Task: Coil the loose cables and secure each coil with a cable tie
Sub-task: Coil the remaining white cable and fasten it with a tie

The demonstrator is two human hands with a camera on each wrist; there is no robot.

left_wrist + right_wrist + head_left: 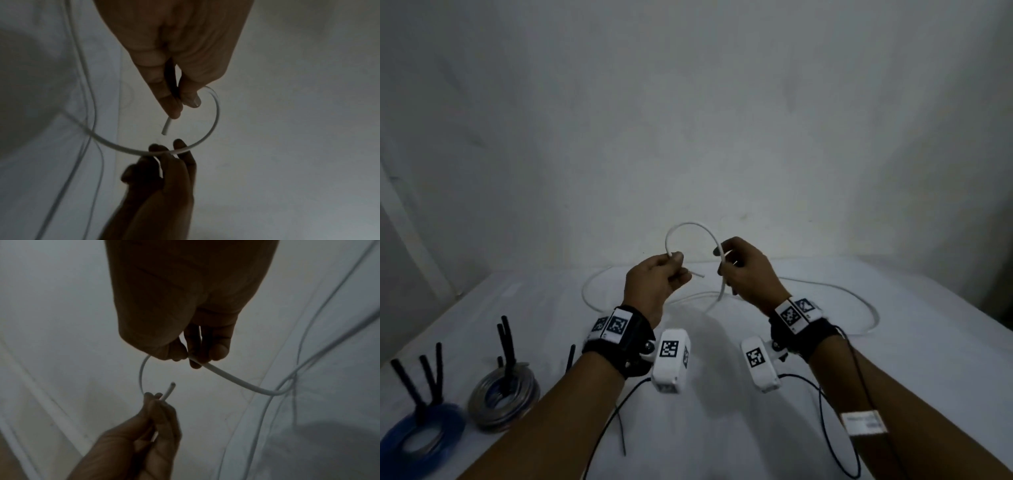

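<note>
1. Fingers of the left hand pinch the white cable close to its cut end, which pokes out a little.
2. Right hand pinches the same cable further along, so a round arch stands up between the two hands.
3. Most of the cable lies in loose bends on the white worktop, behind and under the hands.
4. It looks thin, light and a bit springy, so I think it will try to pop open. Hold it where the loops cross.
5. Near the left arm lie a blue coil and a grey coil, with black ties sticking up.
</note>
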